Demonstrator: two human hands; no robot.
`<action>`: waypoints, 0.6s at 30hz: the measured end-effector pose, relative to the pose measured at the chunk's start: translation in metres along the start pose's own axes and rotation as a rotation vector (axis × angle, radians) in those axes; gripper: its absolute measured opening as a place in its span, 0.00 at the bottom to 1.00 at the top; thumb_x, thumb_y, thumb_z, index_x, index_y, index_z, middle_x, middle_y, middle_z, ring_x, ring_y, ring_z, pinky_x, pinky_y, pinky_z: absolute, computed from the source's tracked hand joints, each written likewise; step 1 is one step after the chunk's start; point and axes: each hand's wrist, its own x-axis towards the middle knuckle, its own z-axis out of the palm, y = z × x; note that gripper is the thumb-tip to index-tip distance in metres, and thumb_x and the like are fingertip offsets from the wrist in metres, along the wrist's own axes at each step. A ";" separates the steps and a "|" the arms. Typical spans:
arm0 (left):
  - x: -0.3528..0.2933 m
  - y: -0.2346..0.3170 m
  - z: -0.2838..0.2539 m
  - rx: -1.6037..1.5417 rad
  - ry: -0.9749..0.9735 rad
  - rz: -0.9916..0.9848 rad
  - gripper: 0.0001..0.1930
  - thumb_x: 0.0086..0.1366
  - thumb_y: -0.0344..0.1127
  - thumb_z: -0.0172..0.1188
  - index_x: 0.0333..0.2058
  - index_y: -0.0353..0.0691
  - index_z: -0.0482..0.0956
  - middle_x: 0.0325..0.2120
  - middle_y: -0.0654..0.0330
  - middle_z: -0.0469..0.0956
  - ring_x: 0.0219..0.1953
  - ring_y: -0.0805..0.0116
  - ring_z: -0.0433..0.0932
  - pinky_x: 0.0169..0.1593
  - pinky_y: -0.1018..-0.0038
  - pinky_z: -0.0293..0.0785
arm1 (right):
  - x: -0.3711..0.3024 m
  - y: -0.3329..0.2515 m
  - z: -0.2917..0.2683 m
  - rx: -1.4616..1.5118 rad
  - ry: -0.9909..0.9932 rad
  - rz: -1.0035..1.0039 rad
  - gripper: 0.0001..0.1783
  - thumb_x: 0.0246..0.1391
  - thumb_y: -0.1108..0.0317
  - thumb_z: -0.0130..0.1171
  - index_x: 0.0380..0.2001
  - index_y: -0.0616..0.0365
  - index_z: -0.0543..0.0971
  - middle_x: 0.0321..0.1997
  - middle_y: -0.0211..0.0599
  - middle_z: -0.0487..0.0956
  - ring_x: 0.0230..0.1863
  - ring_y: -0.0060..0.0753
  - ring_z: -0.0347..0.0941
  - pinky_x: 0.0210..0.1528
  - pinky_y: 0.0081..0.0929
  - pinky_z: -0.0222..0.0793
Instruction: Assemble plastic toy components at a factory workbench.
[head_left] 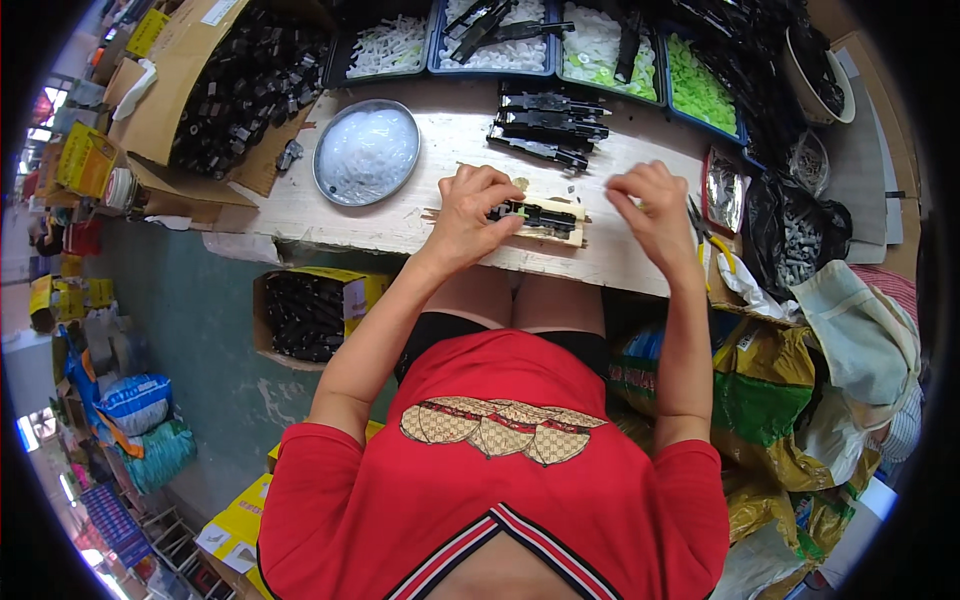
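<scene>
At the bench's front edge lies a long black plastic part (550,219) with a small green piece on it, set in a pale block-like holder (578,230). My left hand (468,215) is closed on the left end of this part, thumb in front and fingers behind. To the right of the holder, my right hand (652,212) is raised with its fingers curled toward the thumb. Anything it pinches is too small to make out. Several similar black parts (548,125) lie in a row just beyond the holder.
A round metal dish (368,152) with translucent pieces stands at left. Bins of white pieces (389,50) and green pieces (700,85) line the back. A carton of black parts (240,95) is far left. Yellow-handled pliers (717,245) and a black bag (795,225) sit right.
</scene>
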 end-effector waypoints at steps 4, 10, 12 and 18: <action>0.002 -0.002 0.001 0.071 -0.035 0.040 0.07 0.45 0.32 0.64 0.27 0.44 0.81 0.32 0.67 0.73 0.39 0.68 0.68 0.45 0.69 0.54 | -0.024 0.021 -0.026 -0.023 0.006 0.130 0.02 0.43 0.71 0.58 0.22 0.57 0.78 0.23 0.33 0.74 0.30 0.35 0.68 0.32 0.32 0.58; 0.005 0.003 -0.004 0.184 -0.072 0.121 0.05 0.45 0.33 0.65 0.25 0.46 0.80 0.31 0.68 0.71 0.40 0.67 0.66 0.43 0.65 0.54 | -0.051 0.052 -0.067 -0.193 0.156 0.310 0.04 0.44 0.73 0.57 0.25 0.61 0.78 0.27 0.40 0.76 0.32 0.39 0.73 0.36 0.30 0.67; 0.002 0.001 -0.001 0.231 -0.068 0.147 0.04 0.46 0.34 0.64 0.24 0.46 0.79 0.32 0.67 0.70 0.40 0.66 0.65 0.42 0.65 0.54 | -0.073 0.098 -0.088 -0.393 0.242 0.327 0.06 0.46 0.71 0.57 0.30 0.57 0.79 0.30 0.38 0.77 0.34 0.40 0.73 0.38 0.30 0.67; 0.002 0.000 0.000 0.198 -0.055 0.193 0.05 0.48 0.35 0.63 0.26 0.47 0.79 0.33 0.66 0.70 0.41 0.65 0.65 0.43 0.64 0.54 | -0.124 0.181 -0.132 -0.765 -0.002 0.899 0.13 0.50 0.61 0.53 0.38 0.53 0.77 0.39 0.44 0.77 0.43 0.51 0.72 0.41 0.42 0.66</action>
